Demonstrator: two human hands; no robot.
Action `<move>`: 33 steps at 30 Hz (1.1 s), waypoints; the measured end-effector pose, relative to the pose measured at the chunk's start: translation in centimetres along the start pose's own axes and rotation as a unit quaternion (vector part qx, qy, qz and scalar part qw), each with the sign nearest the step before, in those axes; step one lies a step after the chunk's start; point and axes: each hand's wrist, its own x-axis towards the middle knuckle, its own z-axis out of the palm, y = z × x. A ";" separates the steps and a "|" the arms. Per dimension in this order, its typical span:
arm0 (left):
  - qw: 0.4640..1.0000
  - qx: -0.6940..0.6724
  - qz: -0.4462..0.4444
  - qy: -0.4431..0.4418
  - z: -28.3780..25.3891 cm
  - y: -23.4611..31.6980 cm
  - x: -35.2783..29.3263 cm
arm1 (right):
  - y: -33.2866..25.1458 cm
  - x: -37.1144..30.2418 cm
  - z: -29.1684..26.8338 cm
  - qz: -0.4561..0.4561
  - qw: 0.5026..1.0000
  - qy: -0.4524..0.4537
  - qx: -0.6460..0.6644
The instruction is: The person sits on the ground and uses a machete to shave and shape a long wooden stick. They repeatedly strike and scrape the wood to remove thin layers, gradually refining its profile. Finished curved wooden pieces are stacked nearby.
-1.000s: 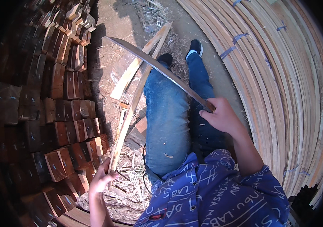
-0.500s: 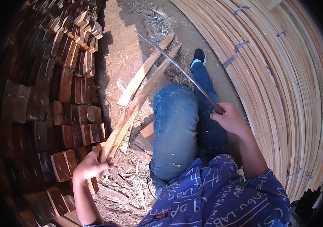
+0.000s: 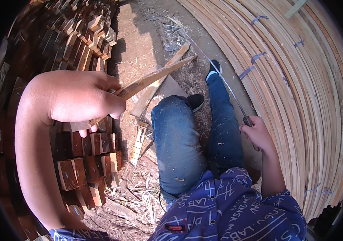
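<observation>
**Left grip [image 3: 81, 98] closed on a wooden strip [image 3: 157, 77], right grip [image 3: 257, 131] on a long blade [image 3: 222, 76]: cutting work looks part way**

The left grip is wrapped around the near end of the strip, knuckles up, and no gap shows between the fingers and the wood. The right grip is folded equally tight around the dark handle of the blade, which is turned so that it looks very thin.

The wooden strip is lifted above the ground [image 3: 133, 44], near its left edge, where the stack of dark wood blocks [image 3: 85, 170] stands. Its far end narrows to a point, toward the middle of the ground. A second strip [image 3: 142, 102] lies below it.

As for progress, chips and shavings [image 3: 139, 193] cover the lower part of the ground, so I judge that some cutting is already done here. The blade seems apart from the held strip, so no cut appears to be made at this instant. Whether this strip has its finished shape, I cannot tell; the same is true for the second one. How much is left, therefore, remains uncertain.
</observation>
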 end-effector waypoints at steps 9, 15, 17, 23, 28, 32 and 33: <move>0.982 0.103 0.089 -0.131 2.0 3.2 0.3 | 1.6 -1.1 -0.9 0.066 0.996 -0.001 0.056; 0.982 0.117 0.150 0.016 6.6 1.0 0.1 | 1.4 -0.3 2.2 0.082 0.976 -0.121 0.163; 0.985 0.107 0.126 0.049 7.0 2.1 -0.3 | 0.5 0.5 3.4 0.062 0.978 -0.131 0.151; 0.953 0.145 0.169 0.207 10.4 1.3 -2.4 | -2.9 3.8 7.4 -0.083 0.971 -0.217 0.060; 0.858 0.184 0.358 0.318 11.9 0.8 -2.2 | -3.5 5.5 8.0 -0.099 0.959 -0.263 0.025; 0.868 0.144 0.347 0.325 14.0 -1.3 -2.3 | -2.6 5.6 7.5 -0.069 0.961 -0.266 0.024; 0.856 0.137 0.363 0.342 14.4 -2.0 -2.4 | -2.2 5.8 7.6 -0.078 0.960 -0.267 0.016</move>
